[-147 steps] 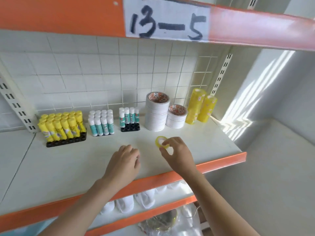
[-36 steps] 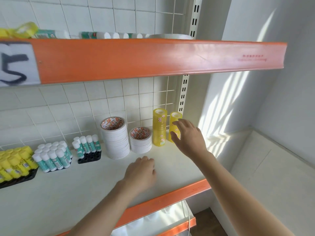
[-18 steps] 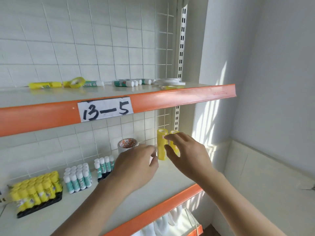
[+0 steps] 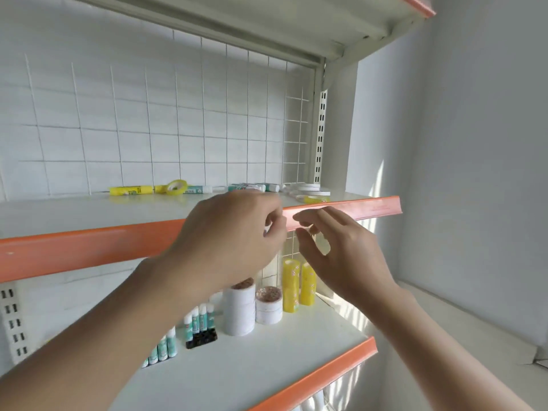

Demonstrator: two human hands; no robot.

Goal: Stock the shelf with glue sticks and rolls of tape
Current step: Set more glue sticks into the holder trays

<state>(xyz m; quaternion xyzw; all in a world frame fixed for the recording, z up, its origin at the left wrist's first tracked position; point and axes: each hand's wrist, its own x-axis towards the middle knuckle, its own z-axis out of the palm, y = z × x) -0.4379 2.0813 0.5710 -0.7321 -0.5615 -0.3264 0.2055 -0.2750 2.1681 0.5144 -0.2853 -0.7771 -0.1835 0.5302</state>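
Observation:
Both hands are raised in front of the upper shelf's orange edge (image 4: pixel 355 206). My left hand (image 4: pixel 234 241) has loosely curled fingers and holds nothing that I can see. My right hand (image 4: pixel 335 250) is spread with relaxed fingers, empty. On the upper shelf lie a yellow glue stick (image 4: pixel 130 190), a small yellow tape roll (image 4: pixel 176 187), several teal glue sticks (image 4: pixel 252 186) and flat white tape rolls (image 4: pixel 308 189). On the lower shelf stand two yellow tape stacks (image 4: pixel 296 284), two white tape stacks (image 4: pixel 252 307) and teal glue sticks (image 4: pixel 200 317) in a black tray.
A white wire grid (image 4: pixel 178 129) backs the shelves. A slotted white upright (image 4: pixel 320 137) stands at the right, with a plain wall (image 4: pixel 474 143) beyond. Another shelf (image 4: pixel 267 13) hangs overhead. Bare white surface on the lower shelf (image 4: pixel 267 360) lies near its front edge.
My view has tilted up to the upper shelf. Both hands have risen from the yellow tape stacks on the lower shelf to the upper shelf's front edge.

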